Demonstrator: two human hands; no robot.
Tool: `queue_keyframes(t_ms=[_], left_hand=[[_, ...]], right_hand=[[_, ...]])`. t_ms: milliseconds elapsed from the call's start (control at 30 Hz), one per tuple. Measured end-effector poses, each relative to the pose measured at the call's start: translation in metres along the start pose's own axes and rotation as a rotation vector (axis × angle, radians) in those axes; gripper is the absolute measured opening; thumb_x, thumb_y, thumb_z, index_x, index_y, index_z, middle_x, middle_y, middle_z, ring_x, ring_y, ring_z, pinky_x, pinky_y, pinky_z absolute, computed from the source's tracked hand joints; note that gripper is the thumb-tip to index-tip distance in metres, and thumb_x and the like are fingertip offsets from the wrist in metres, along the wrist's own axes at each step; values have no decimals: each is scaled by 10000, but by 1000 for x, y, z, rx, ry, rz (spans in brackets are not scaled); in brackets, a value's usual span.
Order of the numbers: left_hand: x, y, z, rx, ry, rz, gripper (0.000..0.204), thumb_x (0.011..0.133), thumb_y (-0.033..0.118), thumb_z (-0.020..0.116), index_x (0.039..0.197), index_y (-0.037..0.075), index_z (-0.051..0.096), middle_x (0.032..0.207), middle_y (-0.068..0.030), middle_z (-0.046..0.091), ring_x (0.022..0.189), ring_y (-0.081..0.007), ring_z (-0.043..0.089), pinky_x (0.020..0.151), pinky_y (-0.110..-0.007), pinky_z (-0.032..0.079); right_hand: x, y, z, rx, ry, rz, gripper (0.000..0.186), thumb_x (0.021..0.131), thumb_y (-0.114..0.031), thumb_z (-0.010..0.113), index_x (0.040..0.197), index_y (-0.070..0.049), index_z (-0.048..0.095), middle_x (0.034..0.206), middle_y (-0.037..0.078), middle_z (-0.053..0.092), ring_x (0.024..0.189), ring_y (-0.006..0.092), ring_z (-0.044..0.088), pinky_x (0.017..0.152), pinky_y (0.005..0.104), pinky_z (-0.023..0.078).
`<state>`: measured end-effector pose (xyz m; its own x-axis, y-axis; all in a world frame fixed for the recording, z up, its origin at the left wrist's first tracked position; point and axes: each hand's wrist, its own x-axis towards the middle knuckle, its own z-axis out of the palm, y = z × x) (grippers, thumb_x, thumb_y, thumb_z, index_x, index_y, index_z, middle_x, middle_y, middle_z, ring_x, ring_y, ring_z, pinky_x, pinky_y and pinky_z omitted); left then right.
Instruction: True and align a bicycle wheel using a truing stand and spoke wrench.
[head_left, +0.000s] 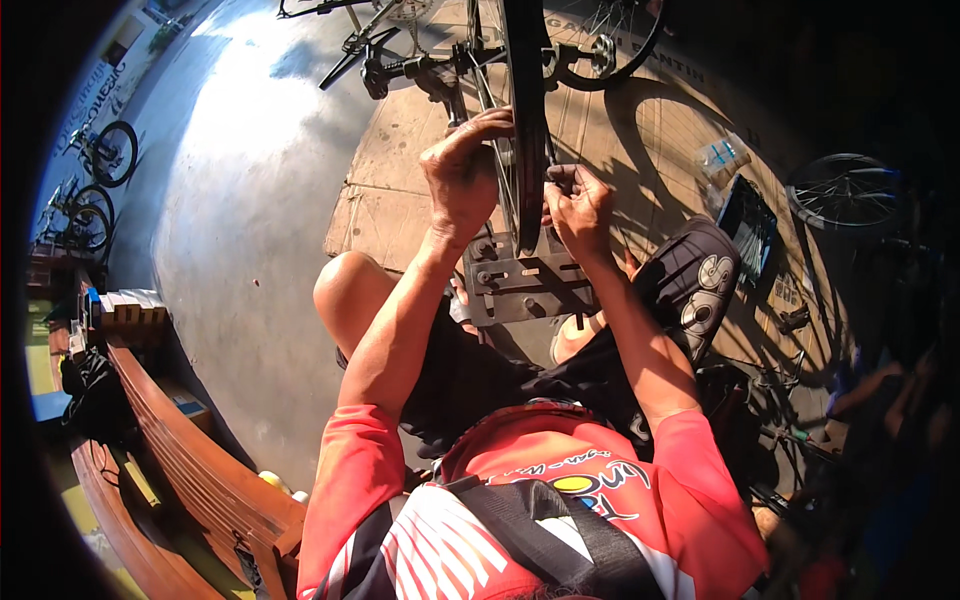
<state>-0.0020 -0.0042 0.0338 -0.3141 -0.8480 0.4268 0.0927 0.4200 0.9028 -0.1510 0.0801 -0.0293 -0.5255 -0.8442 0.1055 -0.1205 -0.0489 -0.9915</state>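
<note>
A bicycle wheel (525,110) stands upright in front of me, seen nearly edge-on, in a dark metal wheel stand. The stand's slotted base plate (520,280) lies between my legs. My left hand (465,180) is at the wheel's left side, its fingers bent around the rim and spokes and partly hidden. On the right side, my right hand (582,208) is closed in a pinch close to the rim. A small dark piece shows at its fingertips, too small to name.
Flattened cardboard (390,170) covers the ground beneath the stand. At right lie a plastic cup (722,155), a dark tray of thin parts (748,225) and another wheel (845,190). A wooden bench (190,450) is at left. Bicycles (110,155) stand far left.
</note>
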Motion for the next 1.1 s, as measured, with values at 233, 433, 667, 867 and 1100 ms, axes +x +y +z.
queue_keyframes(t_ms=[233, 433, 667, 867, 1100], left_hand=[[-16, -26, -3, 605, 208, 32, 247, 733, -55, 559, 944, 46, 637, 873, -129, 743, 863, -360, 705, 827, -431, 531], [-14, -34, -3, 519, 205, 12, 216, 749, -59, 583, 936, 33, 636, 877, -143, 734, 846, -345, 708, 810, -421, 535], [-17, -33, 2, 520, 162, 5, 170, 776, -47, 615, 931, 18, 638, 873, -149, 735, 861, -335, 723, 786, -412, 549], [-19, -36, 5, 526, 137, -45, 161, 786, -42, 628, 938, 9, 643, 900, -164, 733, 869, -347, 725, 803, -414, 558], [-21, -38, 5, 531, 118, -54, 155, 793, -32, 638, 945, 0, 647, 903, -179, 730, 867, -353, 723, 800, -416, 560]], right_hand=[[-1, 8, 2, -158, 95, -108, 152, 872, -75, 690, 984, 28, 679, 743, 44, 689, 600, 94, 670, 542, 240, 538], [5, 15, 3, -225, 116, -161, 109, 854, -69, 685, 925, 14, 687, 715, 28, 677, 590, 86, 654, 551, 238, 531], [4, 16, 3, -182, 137, -231, 116, 855, -68, 686, 926, 24, 678, 772, 34, 688, 634, 81, 640, 563, 242, 538], [5, 15, 3, -202, 196, -174, 159, 831, -108, 696, 924, 20, 690, 788, 74, 718, 687, 120, 676, 627, 286, 557], [6, 12, 3, -206, 175, -156, 136, 854, -79, 694, 947, 21, 697, 771, 39, 699, 666, 81, 650, 586, 260, 569]])
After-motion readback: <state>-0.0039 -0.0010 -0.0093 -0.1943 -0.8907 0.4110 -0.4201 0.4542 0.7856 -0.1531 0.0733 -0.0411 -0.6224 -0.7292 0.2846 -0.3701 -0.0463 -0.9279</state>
